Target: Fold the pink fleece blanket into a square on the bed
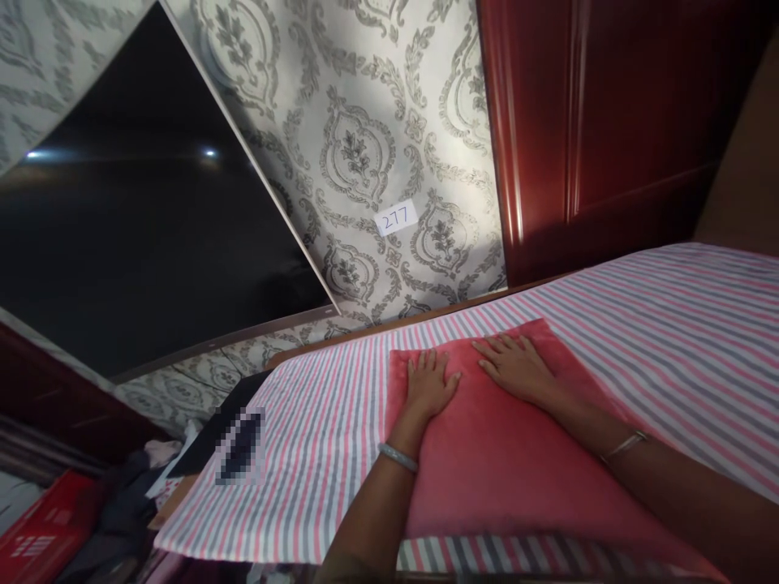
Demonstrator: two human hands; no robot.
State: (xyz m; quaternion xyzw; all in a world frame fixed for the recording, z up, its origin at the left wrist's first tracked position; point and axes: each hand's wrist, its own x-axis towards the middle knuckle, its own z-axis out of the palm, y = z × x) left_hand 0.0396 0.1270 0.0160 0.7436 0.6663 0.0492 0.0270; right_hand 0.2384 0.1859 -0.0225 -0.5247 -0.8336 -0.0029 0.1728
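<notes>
A pinkish-red plush cloth, roughly square, lies spread on a striped sheet of pink, grey and white. My left hand rests flat on the cloth near its far left corner, fingers apart. Farther right, close to the far edge, my right hand also lies palm down with fingers spread. Neither hand grips anything. Part of the cloth's right side is hidden under my right forearm.
A large dark television screen stands at the left against patterned wallpaper. A paper label reading 277 is on the wall. A dark red wooden door rises at the right. A red basket and piled clothes sit lower left.
</notes>
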